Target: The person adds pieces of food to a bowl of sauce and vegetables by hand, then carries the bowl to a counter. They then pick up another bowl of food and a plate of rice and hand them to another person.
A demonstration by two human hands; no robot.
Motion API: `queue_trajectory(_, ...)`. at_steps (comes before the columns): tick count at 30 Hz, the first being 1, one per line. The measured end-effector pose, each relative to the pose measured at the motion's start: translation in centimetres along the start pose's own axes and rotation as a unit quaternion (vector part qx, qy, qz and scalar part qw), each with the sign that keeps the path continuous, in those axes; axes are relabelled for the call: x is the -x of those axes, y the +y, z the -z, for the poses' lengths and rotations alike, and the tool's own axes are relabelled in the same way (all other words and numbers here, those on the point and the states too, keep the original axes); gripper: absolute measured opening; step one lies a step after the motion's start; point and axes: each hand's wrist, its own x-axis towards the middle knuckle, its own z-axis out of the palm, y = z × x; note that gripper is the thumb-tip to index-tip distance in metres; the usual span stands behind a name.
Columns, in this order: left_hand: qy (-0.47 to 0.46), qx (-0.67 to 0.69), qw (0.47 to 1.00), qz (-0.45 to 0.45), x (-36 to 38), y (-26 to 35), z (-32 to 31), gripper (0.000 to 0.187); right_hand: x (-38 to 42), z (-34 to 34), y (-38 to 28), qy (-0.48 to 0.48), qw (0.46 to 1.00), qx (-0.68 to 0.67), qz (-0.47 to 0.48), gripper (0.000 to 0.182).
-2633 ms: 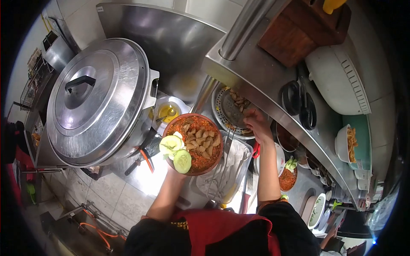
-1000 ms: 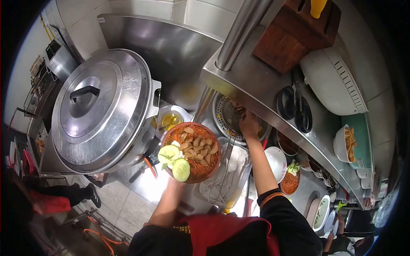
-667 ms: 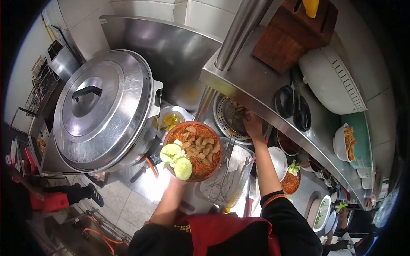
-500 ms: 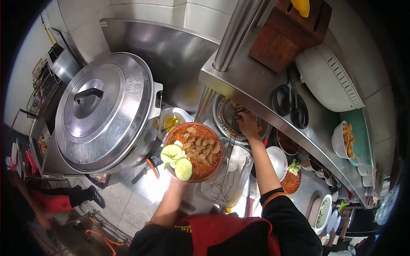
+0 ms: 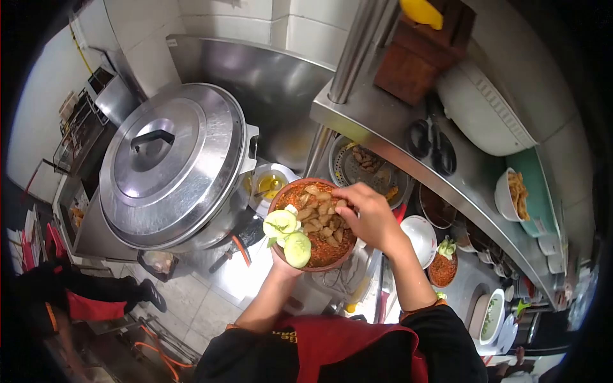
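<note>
My left hand (image 5: 287, 267) supports a round brown bowl (image 5: 322, 269) from below, fingers mostly hidden under it. The bowl holds red-orange rice-like food, brown meat pieces (image 5: 319, 223), and cucumber slices (image 5: 297, 249) on its left side. Over the bowl's right side is my right hand (image 5: 377, 220), thumb and fingers pinched at the meat, seemingly on one piece. Behind the bowl, a perforated metal strainer (image 5: 341, 167) holds more meat pieces (image 5: 365, 159), partly covered by the shelf edge.
A large lidded pot (image 5: 172, 172) stands left, beside a small bowl of yellow liquid (image 5: 271, 183). A steel shelf (image 5: 396, 121) overhangs the right, carrying a knife block (image 5: 418, 70) and scissors (image 5: 431, 147). Another filled bowl (image 5: 442, 270) sits right. A co-worker's leg (image 5: 124, 290) shows lower left.
My right hand has moved from the strainer to above the bowl, touching the meat there. The bowl in my left hand appears slightly further right in view.
</note>
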Motion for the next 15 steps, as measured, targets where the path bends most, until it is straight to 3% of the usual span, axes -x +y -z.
queue_trajectory(2, 0.037, -0.001, 0.999, 0.023, 0.5, -0.6, -3.1, 0.048, 2.2, -0.4, -0.5, 0.023, 0.997, 0.037, 0.065, 0.023)
queue_trajectory(5, -0.013, 0.024, 0.997, 0.067, 1.1, -1.8, -5.1, 0.059, 5.8, 1.1, -3.2, -0.011, 0.996, 0.08, 0.031, 0.022)
queue_trajectory(6, 0.035, -0.016, 0.998, 0.046, 1.2, -2.3, -4.4, 0.059, 6.8, 1.5, -3.6, -0.006, 0.997, 0.074, 0.025, 0.019)
queue_trajectory(9, 0.04, -0.044, 0.996, 0.064, 2.0, -4.2, -4.4, 0.059, 9.7, 3.4, -3.9, 0.06, 0.997, -0.042, 0.021, 0.018)
queue_trajectory(10, 0.022, -0.04, 0.995, 0.083, 2.4, -5.0, -5.2, 0.058, 10.5, 3.8, -3.3, 0.115, 0.993, 0.004, 0.031, 0.015)
queue_trajectory(13, -0.032, -0.036, 0.99, 0.133, 4.2, -7.7, -6.9, 0.055, 13.4, 5.1, -3.0, 0.083, 0.985, 0.125, 0.082, 0.012)
queue_trajectory(15, -0.082, -0.033, 0.984, 0.152, 5.3, -9.9, -6.0, 0.056, 16.7, 5.6, -3.4, 0.069, 0.99, 0.085, 0.089, 0.013)
